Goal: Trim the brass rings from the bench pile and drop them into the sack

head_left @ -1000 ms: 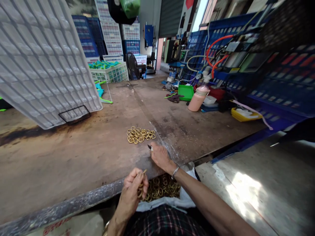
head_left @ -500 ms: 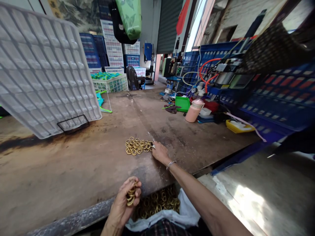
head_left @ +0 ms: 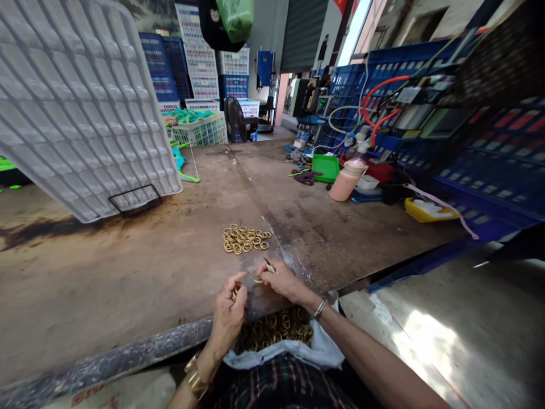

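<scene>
My left hand (head_left: pixel 230 314) is closed around a bunch of brass rings at the near edge of the brown worktable (head_left: pixel 128 272). My right hand (head_left: pixel 281 279) rests on the table just right of it, pinching a single brass ring (head_left: pixel 258 279) and a small dark-tipped tool (head_left: pixel 269 264). A loose pile of brass rings (head_left: pixel 246 238) lies on the table a little beyond both hands. Below the table edge, a white bag (head_left: pixel 293 352) in my lap holds many more rings (head_left: pixel 276 329).
A large white grid tray (head_left: pixel 80 108) leans on the table at the left. A pink bottle (head_left: pixel 348 179), a green tray (head_left: pixel 326 167) and a yellow tray (head_left: pixel 428 210) sit at the right. Stacked blue and white crates stand behind. Concrete floor lies to the right.
My right hand has drawn back from the ring pile toward the table edge and now holds one ring. My left hand has risen with its rings to meet it.
</scene>
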Action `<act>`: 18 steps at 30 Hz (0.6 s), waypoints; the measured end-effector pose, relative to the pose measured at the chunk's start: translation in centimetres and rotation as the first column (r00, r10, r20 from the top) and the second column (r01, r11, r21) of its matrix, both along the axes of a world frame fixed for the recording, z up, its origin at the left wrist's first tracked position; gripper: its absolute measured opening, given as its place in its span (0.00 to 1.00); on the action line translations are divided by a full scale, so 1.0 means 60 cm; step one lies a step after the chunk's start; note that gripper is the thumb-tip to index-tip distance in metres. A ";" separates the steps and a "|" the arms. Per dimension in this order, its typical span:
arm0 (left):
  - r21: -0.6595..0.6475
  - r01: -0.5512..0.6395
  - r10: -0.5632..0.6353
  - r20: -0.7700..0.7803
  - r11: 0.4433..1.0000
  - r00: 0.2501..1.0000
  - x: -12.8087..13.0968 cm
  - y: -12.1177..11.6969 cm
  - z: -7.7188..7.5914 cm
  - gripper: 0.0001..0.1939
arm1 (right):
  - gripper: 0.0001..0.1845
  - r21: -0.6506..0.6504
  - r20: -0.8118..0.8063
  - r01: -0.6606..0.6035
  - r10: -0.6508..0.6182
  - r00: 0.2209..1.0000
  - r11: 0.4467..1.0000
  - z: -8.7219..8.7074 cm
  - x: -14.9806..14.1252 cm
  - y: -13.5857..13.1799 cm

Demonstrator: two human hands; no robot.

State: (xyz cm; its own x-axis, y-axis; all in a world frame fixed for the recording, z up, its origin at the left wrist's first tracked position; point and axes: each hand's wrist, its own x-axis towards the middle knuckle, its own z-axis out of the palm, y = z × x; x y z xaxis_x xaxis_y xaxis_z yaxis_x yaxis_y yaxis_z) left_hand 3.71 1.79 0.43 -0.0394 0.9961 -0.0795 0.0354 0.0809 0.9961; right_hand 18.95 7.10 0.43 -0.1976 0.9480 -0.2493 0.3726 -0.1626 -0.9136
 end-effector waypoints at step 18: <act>-0.112 0.045 -0.040 0.049 0.993 0.998 0.008 -0.006 0.002 0.15 | 0.14 -0.185 -0.231 -0.062 0.018 0.973 0.981 0.007 -0.030 -0.033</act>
State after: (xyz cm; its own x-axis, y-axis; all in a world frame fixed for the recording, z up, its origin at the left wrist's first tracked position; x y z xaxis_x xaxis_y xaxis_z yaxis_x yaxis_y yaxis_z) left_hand 4.17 1.43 0.57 0.0094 0.9812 -0.1928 -0.0051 0.1928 0.9812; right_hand 17.13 5.14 0.86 -0.3062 0.8781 -0.3677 0.1684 -0.3302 -0.9288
